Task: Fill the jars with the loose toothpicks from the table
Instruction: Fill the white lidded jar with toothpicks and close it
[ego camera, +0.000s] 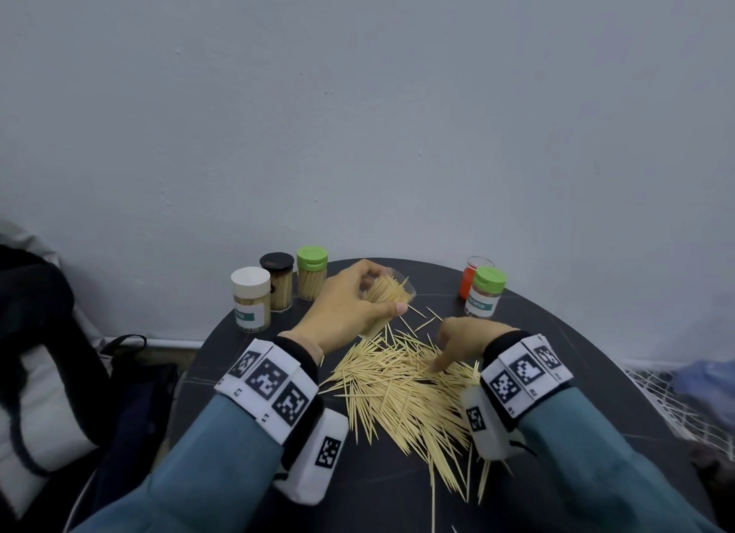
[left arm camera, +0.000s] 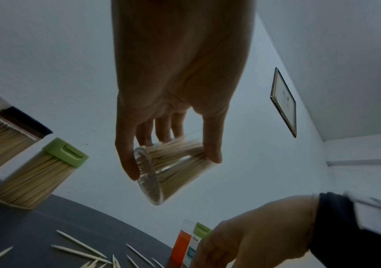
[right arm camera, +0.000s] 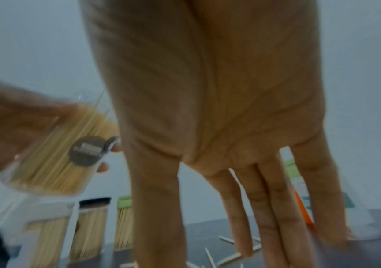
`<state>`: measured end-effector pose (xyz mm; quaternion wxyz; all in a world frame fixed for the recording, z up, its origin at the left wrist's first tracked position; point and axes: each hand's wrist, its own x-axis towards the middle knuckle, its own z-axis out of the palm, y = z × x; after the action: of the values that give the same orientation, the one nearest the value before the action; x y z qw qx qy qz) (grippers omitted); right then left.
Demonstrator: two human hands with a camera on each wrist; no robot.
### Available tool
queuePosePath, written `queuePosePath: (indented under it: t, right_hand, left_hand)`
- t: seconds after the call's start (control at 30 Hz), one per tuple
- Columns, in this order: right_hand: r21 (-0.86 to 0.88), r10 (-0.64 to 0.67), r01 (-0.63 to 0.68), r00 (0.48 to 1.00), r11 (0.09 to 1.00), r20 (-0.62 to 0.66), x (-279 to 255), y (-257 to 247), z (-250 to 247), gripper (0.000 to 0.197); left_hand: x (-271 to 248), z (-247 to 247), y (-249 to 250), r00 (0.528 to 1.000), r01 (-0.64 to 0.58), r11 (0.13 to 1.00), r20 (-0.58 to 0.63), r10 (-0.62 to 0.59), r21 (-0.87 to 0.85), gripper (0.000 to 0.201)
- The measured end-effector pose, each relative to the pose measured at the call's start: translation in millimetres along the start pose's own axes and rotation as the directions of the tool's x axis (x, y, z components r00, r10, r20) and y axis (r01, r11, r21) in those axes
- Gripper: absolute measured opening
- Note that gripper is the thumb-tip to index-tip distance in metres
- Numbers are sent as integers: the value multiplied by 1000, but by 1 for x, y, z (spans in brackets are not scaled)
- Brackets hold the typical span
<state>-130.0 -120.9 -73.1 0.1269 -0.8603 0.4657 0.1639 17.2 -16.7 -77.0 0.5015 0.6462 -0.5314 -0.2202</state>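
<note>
My left hand (ego camera: pixel 382 295) grips a clear lidless jar (ego camera: pixel 402 290) partly filled with toothpicks, held tilted above the far side of the round dark table (ego camera: pixel 557 333). In the left wrist view thumb and fingers wrap around the jar (left arm camera: pixel 173 170). A large pile of loose toothpicks (ego camera: pixel 401 393) lies between my wrists. My right hand (ego camera: pixel 445 347) reaches down onto the pile's far right part, fingers straight in the right wrist view (right arm camera: pixel 253 226). It holds nothing that I can see.
Three lidded jars full of toothpicks stand at the back left: white lid (ego camera: pixel 251 298), black lid (ego camera: pixel 278 280), green lid (ego camera: pixel 312 272). At the back right stand a green-lidded jar (ego camera: pixel 485 294) and an orange one (ego camera: pixel 471 280). Dark bags (ego camera: pixel 59 353) sit left of the table.
</note>
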Motion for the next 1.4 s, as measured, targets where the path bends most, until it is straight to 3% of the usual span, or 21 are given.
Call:
queuePosePath:
  t: [0.17, 0.37, 0.73, 0.9, 1.0, 1.13, 1.23, 1.4]
  right_hand:
    - [-102, 34, -31, 999, 994, 27, 6, -8, 6, 66]
    - [-157, 2, -4, 1000, 988, -15, 12, -15, 15, 50]
    - [-205, -21, 28, 999, 978, 39, 10, -16, 21, 38]
    - [-77, -78, 82, 995, 994, 58, 4, -8, 13, 32]
    - [193, -106, 93, 993, 977, 59, 5, 2, 6, 18]
    - [596, -133, 113, 991, 795, -10, 11, 18, 3, 23]
    - [814, -134, 152, 987, 561, -92, 17, 24, 0, 22]
    - [933, -138, 315, 946, 174, -293, 14, 15, -20, 27]
  left_hand:
    - [-1, -1, 2, 1000, 4, 1000, 9, -4, 1, 52]
    - [-2, -2, 2, 1000, 3, 1000, 17, -3, 7, 53]
    - [-2, -2, 2, 1000, 12, 1000, 28, -13, 29, 53]
    - [-2, -2, 3, 999, 18, 999, 35, -20, 40, 55]
    - [-2, -2, 3, 999, 17, 999, 34, -19, 47, 56]
    - [-2, -2, 3, 999, 24, 998, 40, -26, 56, 56]
    - [-3, 0, 2, 998, 36, 997, 47, -39, 62, 57]
    - [-2, 0, 1, 998, 43, 996, 52, -47, 73, 56]
